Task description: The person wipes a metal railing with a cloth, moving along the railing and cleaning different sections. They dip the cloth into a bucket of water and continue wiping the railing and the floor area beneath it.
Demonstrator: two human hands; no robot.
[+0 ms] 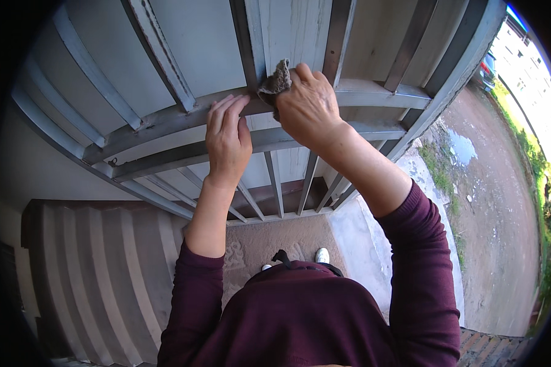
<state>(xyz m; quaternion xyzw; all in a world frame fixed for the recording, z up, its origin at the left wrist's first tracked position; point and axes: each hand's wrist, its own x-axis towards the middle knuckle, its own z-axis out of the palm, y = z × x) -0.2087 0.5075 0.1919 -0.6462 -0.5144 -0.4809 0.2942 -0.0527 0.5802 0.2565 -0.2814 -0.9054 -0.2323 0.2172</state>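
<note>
Bunched in my right hand [308, 108] is a grey-brown cloth [276, 85], pressed where a vertical bar [251, 41] of the metal gate meets the upper horizontal rail [165, 120]. My left hand [229, 133] lies against that same rail, just left of the cloth, with its fingers extended and nothing in them. A lower horizontal rail [170, 160] passes behind both hands. The gate's grey metal looks worn, and rusty marks show on one upright bar [158, 50]. My right palm and part of the cloth are hidden.
Concrete steps [101, 275] are at the left. Underfoot lies a brownish mat [252, 243], with my white shoe [322, 255] on it. A concrete ledge [365, 238] borders a dirt road [500, 220] with a puddle [461, 147]. A parked car [487, 71] stands at the far right.
</note>
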